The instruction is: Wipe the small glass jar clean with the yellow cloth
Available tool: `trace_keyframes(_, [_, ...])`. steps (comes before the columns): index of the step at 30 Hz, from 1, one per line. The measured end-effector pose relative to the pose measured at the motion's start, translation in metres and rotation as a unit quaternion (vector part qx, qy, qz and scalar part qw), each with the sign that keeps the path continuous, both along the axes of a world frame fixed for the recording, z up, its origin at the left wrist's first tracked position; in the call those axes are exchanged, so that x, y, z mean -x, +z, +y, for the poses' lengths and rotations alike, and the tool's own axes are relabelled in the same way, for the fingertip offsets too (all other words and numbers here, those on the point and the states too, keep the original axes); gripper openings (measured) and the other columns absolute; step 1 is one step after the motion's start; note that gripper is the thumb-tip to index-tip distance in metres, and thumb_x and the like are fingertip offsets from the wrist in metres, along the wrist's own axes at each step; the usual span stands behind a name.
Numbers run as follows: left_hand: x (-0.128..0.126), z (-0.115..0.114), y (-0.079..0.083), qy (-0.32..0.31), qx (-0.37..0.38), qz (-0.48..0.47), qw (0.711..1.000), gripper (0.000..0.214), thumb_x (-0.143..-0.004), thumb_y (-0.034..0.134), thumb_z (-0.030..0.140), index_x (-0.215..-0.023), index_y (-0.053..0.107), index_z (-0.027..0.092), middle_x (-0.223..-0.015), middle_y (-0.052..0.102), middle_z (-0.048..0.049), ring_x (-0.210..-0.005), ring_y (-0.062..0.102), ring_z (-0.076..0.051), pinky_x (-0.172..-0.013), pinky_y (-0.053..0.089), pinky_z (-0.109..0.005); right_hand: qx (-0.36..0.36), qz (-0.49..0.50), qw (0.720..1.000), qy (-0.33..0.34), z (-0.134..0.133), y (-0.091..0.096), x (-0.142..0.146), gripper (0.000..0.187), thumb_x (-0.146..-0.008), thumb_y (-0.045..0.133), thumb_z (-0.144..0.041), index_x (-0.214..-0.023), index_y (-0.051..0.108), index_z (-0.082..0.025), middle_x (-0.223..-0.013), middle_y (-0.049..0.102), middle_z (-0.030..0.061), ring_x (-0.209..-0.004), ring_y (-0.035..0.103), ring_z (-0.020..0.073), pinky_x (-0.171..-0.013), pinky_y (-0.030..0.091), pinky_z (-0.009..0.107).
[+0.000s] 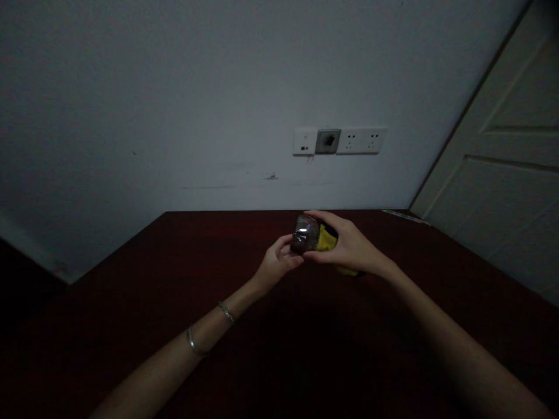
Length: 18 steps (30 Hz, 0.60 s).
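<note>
A yellow-and-black object [325, 238] with a dark, shiny, see-through end [305, 234] is held above the table; its exact kind is hard to make out in the dim light. My right hand [345, 241] is closed round its yellow part, thumb on the near side and fingers over the far side. At the shiny end, my left hand [279, 259] has its fingers curled against the lower left side, with the fingertips partly hidden behind it. More yellow shows below my right palm, partly covered by the hand.
A dark red table [209, 244] reaches to a pale wall [218, 105]. White sockets [361, 141] and a grey switch plate [328, 141] are set in the wall. A panelled door [506, 151] stands at the right. A thin strip [406, 217] lies along the table's far right edge.
</note>
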<state>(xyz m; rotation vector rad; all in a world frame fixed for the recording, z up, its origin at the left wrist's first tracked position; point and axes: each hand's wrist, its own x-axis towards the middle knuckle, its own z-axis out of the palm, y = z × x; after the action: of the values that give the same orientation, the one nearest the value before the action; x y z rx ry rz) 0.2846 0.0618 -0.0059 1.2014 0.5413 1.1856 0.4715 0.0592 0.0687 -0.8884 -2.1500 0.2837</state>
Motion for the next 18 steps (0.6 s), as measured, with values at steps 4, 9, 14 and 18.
trace_keyframes(4, [0.003, 0.006, -0.009, 0.002, -0.015, -0.023, 1.0, 0.086, -0.053, 0.086, 0.035, -0.125, 0.041, 0.021, -0.124, 0.055, -0.0135, -0.104, 0.06, -0.025, -0.086, 0.05, -0.037, 0.086, 0.045, 0.995, 0.007, 0.0, 0.002, -0.002, 0.064, -0.067, 0.074, -0.04, -0.124, 0.056, -0.018, -0.116, 0.066, 0.01, -0.105, 0.062, 0.0266, -0.094, 0.046, 0.045])
trace_keyframes(9, [0.002, -0.002, -0.002, -0.026, -0.028, -0.03, 0.999, 0.099, -0.049, 0.088, 0.029, -0.133, 0.035, 0.023, -0.123, 0.056, -0.0134, -0.107, 0.058, -0.028, -0.082, 0.053, -0.037, 0.127, 0.048, 0.99, 0.033, -0.007, 0.005, 0.003, 0.059, -0.067, 0.074, -0.039, -0.12, 0.059, -0.017, -0.111, 0.068, 0.0092, -0.103, 0.063, 0.0259, -0.093, 0.048, 0.044])
trace_keyframes(14, [-0.001, -0.006, 0.004, -0.021, -0.045, -0.017, 0.999, 0.091, -0.051, 0.086, 0.019, -0.13, 0.04, 0.019, -0.117, 0.061, -0.0119, -0.108, 0.058, -0.028, -0.089, 0.05, -0.039, 0.111, 0.017, 0.993, 0.028, -0.008, 0.005, 0.004, 0.065, -0.065, 0.076, -0.039, -0.123, 0.058, -0.017, -0.114, 0.067, 0.0097, -0.104, 0.063, 0.0263, -0.093, 0.047, 0.044])
trace_keyframes(18, [-0.002, -0.006, 0.005, -0.019, -0.058, -0.016, 0.998, 0.087, -0.053, 0.084, 0.014, -0.129, 0.041, 0.018, -0.114, 0.061, -0.0114, -0.106, 0.059, -0.026, -0.09, 0.049, -0.038, 0.105, -0.004, 0.993, 0.047, -0.007, 0.006, 0.002, 0.065, -0.065, 0.076, -0.039, -0.124, 0.057, -0.018, -0.115, 0.066, 0.0092, -0.105, 0.062, 0.0262, -0.094, 0.047, 0.045])
